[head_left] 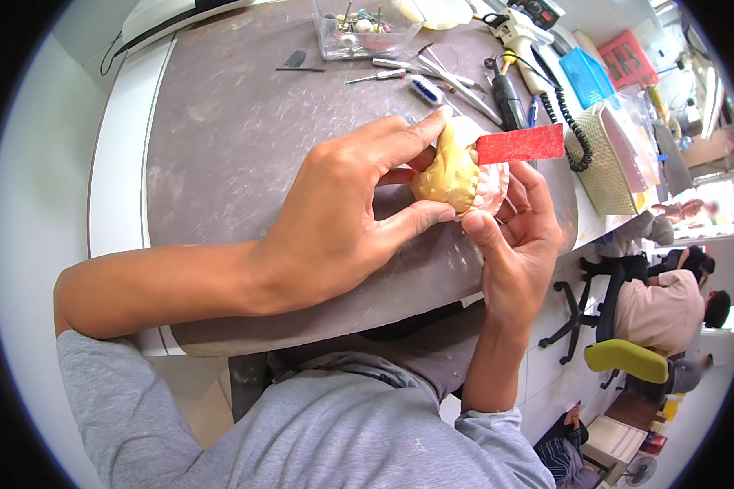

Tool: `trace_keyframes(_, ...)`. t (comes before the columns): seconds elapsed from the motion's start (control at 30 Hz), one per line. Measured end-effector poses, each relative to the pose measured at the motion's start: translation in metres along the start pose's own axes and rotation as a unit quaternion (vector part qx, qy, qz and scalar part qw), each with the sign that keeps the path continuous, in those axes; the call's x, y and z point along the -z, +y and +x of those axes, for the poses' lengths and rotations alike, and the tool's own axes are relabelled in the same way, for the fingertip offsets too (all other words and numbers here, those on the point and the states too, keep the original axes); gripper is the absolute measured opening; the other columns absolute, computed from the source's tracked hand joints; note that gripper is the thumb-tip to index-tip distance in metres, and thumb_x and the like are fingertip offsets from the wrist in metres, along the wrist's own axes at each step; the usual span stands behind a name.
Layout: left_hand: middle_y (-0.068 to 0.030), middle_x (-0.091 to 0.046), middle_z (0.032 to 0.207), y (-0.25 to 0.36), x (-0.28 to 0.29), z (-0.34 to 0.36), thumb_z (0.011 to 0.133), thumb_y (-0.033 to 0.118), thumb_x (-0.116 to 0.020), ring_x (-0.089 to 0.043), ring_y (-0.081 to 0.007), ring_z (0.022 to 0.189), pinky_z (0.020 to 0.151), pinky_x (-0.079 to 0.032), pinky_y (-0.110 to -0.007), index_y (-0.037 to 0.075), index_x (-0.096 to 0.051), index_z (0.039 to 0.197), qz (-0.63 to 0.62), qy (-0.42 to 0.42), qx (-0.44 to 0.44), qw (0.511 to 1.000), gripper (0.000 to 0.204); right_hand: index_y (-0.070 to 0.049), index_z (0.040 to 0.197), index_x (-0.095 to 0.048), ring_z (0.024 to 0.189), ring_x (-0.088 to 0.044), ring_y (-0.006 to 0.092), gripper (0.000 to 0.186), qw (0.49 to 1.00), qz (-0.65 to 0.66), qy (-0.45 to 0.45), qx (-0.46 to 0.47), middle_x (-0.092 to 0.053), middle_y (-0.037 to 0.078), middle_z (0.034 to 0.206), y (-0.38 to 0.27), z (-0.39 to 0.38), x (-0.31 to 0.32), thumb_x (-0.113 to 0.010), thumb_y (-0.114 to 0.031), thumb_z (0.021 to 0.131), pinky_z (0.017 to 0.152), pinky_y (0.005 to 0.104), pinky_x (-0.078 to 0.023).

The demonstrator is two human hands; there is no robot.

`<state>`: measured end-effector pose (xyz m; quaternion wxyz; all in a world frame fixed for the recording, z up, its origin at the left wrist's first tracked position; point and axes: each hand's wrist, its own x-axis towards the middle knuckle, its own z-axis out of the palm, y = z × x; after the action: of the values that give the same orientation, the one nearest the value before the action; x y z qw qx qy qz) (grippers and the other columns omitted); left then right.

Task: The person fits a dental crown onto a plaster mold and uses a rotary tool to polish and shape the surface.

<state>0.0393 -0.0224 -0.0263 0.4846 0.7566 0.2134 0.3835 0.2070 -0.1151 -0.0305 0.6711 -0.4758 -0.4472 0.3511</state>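
Over the near right part of the grey bench mat (236, 147), my two hands hold a pair of dental casts together. The yellow cast (447, 175) is gripped by my left hand (326, 216), its thumb on the near side and its fingers on the far side. My right hand (523, 244) cradles the pink cast (491, 191), thumb near the row of teeth; some of its fingers are hidden behind the cast. A flat red strip (520, 144), like articulating paper, sticks out to the right from between the two casts.
A clear plastic box (326, 41) of small rotary tools stands at the far edge. Nearby lie a blue-bristled brush (426, 88), several slim tools and a black corded handpiece (507, 102). A cream basket (607, 163) is at right; beyond are a green chair (625, 361) and seated people (661, 314).
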Motion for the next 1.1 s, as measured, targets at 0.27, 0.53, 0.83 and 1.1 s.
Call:
trace_keyframes(0.27,-0.0103,-0.06,0.109,0.002,0.005,-0.001,0.085,0.004,-0.074,-0.063,-0.0188,0.105,0.097,-0.054,-0.033,-0.002,-0.048,0.142,0.029,-0.018,0.006,0.999,0.063,0.006,0.128,-0.047,0.114,-0.063,0.0247,0.061,0.999,-0.025,-0.018,0.032,-0.06,0.022,0.125,0.006,-0.002,0.005,-0.08,0.006,0.078,0.097,0.0355,-0.054)
trace_keyframes(0.53,-0.0088,-0.06,0.108,0.004,0.003,-0.003,0.084,0.002,-0.074,-0.062,-0.017,0.104,0.098,-0.053,-0.032,-0.001,-0.049,0.142,0.015,-0.012,0.012,1.0,0.063,0.008,0.13,-0.047,0.112,-0.064,0.0253,0.063,1.0,-0.012,-0.001,0.019,-0.061,0.022,0.124,0.003,-0.003,0.001,-0.081,0.005,0.077,0.098,0.0367,-0.054)
trace_keyframes(0.83,-0.0096,-0.06,0.111,0.003,0.002,-0.001,0.086,0.003,-0.073,-0.062,-0.0182,0.107,0.099,-0.053,-0.034,-0.001,-0.048,0.143,-0.004,-0.008,0.014,1.0,0.062,0.009,0.135,-0.046,0.112,-0.064,0.0244,0.066,0.999,-0.034,0.015,0.012,-0.06,0.021,0.125,0.001,-0.004,-0.004,-0.08,0.004,0.079,0.098,0.0357,-0.054)
trace_keyframes(1.1,-0.0109,-0.059,0.119,0.002,0.0,-0.002,0.088,0.003,-0.071,-0.061,-0.0181,0.11,0.099,-0.053,-0.033,-0.002,-0.045,0.144,-0.006,0.003,0.006,1.0,0.063,0.007,0.139,-0.044,0.114,-0.063,0.024,0.07,1.0,-0.005,0.011,0.004,-0.059,0.022,0.128,0.001,0.003,-0.005,-0.08,-0.001,0.08,0.097,0.0345,-0.053)
